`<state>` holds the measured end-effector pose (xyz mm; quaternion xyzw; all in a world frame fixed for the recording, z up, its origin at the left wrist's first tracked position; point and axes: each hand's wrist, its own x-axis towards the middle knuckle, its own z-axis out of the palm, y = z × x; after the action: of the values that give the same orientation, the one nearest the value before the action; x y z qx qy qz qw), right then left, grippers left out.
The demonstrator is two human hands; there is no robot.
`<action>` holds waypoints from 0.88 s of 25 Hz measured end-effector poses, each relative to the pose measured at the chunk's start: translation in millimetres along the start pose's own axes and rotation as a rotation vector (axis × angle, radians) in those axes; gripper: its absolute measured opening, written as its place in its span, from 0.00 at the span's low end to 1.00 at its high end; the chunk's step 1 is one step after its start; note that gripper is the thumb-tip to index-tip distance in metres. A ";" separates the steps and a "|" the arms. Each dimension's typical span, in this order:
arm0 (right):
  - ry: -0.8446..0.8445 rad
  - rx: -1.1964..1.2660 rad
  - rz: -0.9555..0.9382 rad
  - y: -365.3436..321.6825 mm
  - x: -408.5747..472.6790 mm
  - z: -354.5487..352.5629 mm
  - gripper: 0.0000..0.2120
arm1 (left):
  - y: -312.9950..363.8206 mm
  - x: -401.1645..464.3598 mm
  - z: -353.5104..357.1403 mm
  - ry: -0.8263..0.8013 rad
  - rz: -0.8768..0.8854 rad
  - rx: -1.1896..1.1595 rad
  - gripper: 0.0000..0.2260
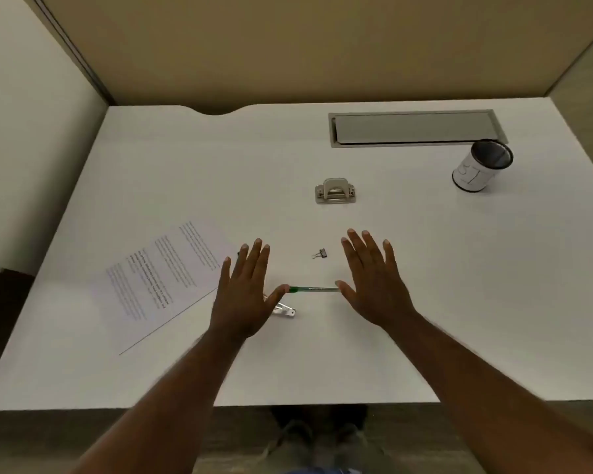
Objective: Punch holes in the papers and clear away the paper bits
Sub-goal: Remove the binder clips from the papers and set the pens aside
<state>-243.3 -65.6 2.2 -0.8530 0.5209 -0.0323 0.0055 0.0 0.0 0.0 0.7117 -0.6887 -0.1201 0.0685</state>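
A silver hole punch (335, 191) stands on the white desk (425, 285), beyond both hands. Printed papers (161, 282) lie at an angle on the left side of the desk. My left hand (245, 292) hovers flat with fingers spread, just right of the papers, holding nothing. My right hand (374, 285) is also flat and spread, empty, below and slightly right of the punch. No paper bits are visible.
A green pen (314, 289) lies between my hands. A small binder clip (320, 253) sits just above it. A metal stapler-like tool (283, 309) lies partly under my left hand. A labelled mesh cup (476, 169) stands at the right rear, beside a cable tray (413, 128).
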 end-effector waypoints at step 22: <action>-0.295 0.724 0.168 -76.2 23.9 47.0 0.11 | -41.4 10.9 37.7 -0.253 0.408 -0.018 0.15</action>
<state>-161.9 -53.2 -40.2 -0.7458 0.5374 -0.0903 0.3832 30.1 -6.5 -48.0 0.5366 -0.8202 -0.1981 0.0110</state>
